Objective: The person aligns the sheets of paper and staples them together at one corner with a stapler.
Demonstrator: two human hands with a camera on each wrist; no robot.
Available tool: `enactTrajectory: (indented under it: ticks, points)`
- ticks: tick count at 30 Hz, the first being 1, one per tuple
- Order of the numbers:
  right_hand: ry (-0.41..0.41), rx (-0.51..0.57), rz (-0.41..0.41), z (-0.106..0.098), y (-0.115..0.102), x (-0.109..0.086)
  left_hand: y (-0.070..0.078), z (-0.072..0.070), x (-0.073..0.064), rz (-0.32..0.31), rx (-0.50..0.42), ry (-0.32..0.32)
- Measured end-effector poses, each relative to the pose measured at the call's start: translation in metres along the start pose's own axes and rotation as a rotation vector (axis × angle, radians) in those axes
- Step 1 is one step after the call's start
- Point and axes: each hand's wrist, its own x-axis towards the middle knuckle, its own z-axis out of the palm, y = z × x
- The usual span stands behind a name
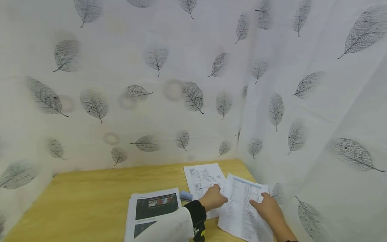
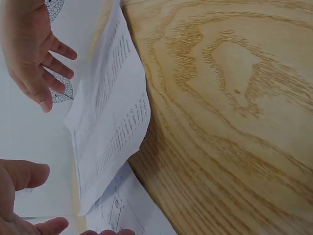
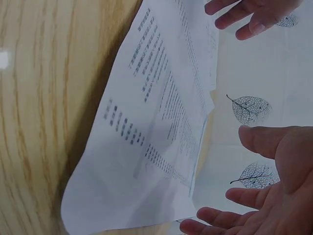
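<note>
A printed sheet of text (image 1: 242,205) lies on the right of the table, its edges curling up slightly. My left hand (image 1: 214,197) hovers over its left edge, fingers spread and holding nothing. On the sheet's right side is my right hand (image 1: 268,208), thumb apart from the fingers. Both wrist views show the palms facing each other across the sheet, with the left hand (image 2: 19,196) and right hand (image 3: 283,181) relaxed. A page with line drawings (image 1: 204,176) lies partly beneath the text sheet and under my left hand.
A stack of printed pages (image 1: 157,205) with dark pictures lies left of my left forearm. Beside it is a small blue object (image 1: 185,196), partly behind the wrist. The wooden table (image 1: 90,198) meets a leaf-patterned curtain (image 1: 169,111) at the back and right.
</note>
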Motion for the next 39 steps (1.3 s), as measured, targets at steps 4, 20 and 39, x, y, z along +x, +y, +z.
enactTrajectory:
  ticks: [4,20,39]
  points:
    - [-0.034,0.060,0.081,0.007,0.009,0.003,0.004,0.012,0.001,-0.023,0.043,0.006]
    - [-0.038,0.202,0.239,0.013,0.017,0.009,0.007,0.028,0.012,-0.043,-0.014,-0.058]
    - [0.077,0.232,0.115,0.011,-0.006,0.003,-0.010,-0.015,-0.001,0.077,-0.019,-0.022]
